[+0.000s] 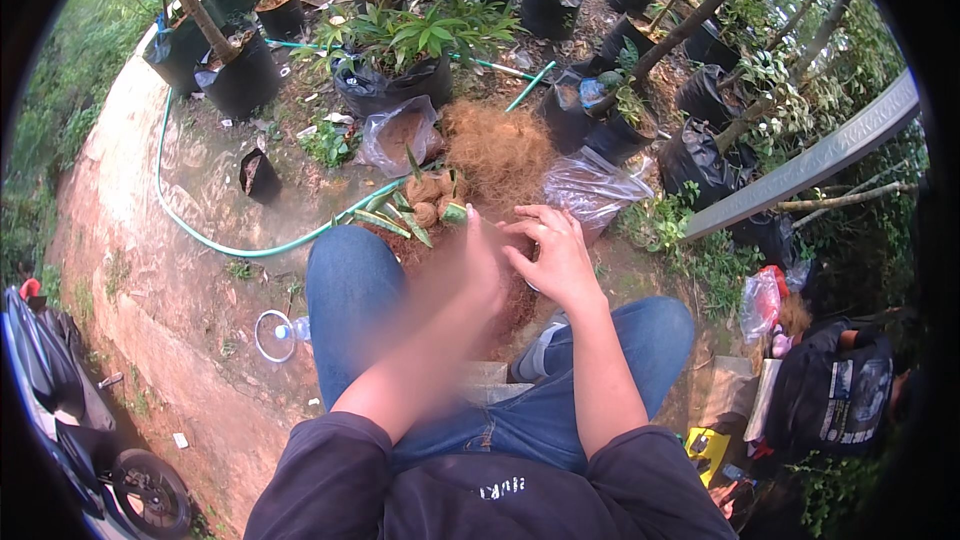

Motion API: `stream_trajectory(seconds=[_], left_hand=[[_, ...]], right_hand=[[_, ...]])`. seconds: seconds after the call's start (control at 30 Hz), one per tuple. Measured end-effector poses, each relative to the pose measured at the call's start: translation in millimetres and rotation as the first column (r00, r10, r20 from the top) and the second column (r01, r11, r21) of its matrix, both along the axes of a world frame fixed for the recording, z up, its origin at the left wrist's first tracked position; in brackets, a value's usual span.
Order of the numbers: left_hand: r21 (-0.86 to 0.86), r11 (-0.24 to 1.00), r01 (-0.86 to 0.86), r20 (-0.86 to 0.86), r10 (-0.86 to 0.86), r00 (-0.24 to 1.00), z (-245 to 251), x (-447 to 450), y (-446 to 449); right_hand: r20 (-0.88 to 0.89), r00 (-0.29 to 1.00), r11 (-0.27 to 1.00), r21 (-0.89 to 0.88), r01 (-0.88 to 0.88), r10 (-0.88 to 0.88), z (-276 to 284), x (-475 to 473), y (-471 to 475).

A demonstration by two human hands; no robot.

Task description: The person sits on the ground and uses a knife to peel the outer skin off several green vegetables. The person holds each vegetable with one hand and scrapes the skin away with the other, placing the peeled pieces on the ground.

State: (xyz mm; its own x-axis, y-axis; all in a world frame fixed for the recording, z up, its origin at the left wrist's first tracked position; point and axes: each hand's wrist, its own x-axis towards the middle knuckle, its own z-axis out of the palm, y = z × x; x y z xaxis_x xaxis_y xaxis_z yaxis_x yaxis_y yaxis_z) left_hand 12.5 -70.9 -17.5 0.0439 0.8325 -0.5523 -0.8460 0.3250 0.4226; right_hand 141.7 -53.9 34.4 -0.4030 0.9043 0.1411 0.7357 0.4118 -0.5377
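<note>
My left hand (484, 270), blurred, is held up over the soil between my knees, its palm facing my other hand. Close on its right, my right hand (551, 255) has its fingers bent and spread towards it. Whether anything small is between the hands I cannot tell. Just beyond the left hand lie several round balls of brown fibre (424, 214) with cut green succulent leaves (384, 222) around them. A loose heap of coconut fibre (495, 146) rises behind. A clear plastic bag (401, 136) of brown material stands to its left, and another clear bag (592, 187) to its right.
Black plant bags (238, 82) with small trees stand across the back. A green hose (217, 246) curves over the ground at left. A plastic bottle (300, 328) lies by my left knee. A motorbike (82, 435) is at far left. Another person (832, 390) sits at right near a grey post (810, 157).
</note>
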Motion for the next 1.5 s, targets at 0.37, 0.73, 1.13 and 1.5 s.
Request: stream_trajectory(seconds=[0.37,0.73,1.13,1.5], left_hand=[[0.020,0.999,-0.026,0.021,0.026,0.999,-27.6,1.0,3.6],[0.028,0.999,-0.033,0.031,0.032,0.999,-26.7,2.8,4.2],[0.032,0.995,0.095,-0.096,-0.091,0.991,-50.2,8.3,4.2],[0.019,0.999,-0.033,0.044,0.032,0.999,-28.8,1.6,7.2]], right_hand=[[-0.029,0.999,0.999,0.042,0.026,-0.025,-5.3,4.7,3.9],[-0.224,0.973,0.988,-0.152,0.021,-0.055,-10.2,11.6,12.3],[-0.762,0.553,0.936,-0.204,0.287,-0.336,-14.4,1.1,37.0],[-0.234,0.972,0.970,-0.241,-0.023,-0.035,-10.8,3.2,24.6]])
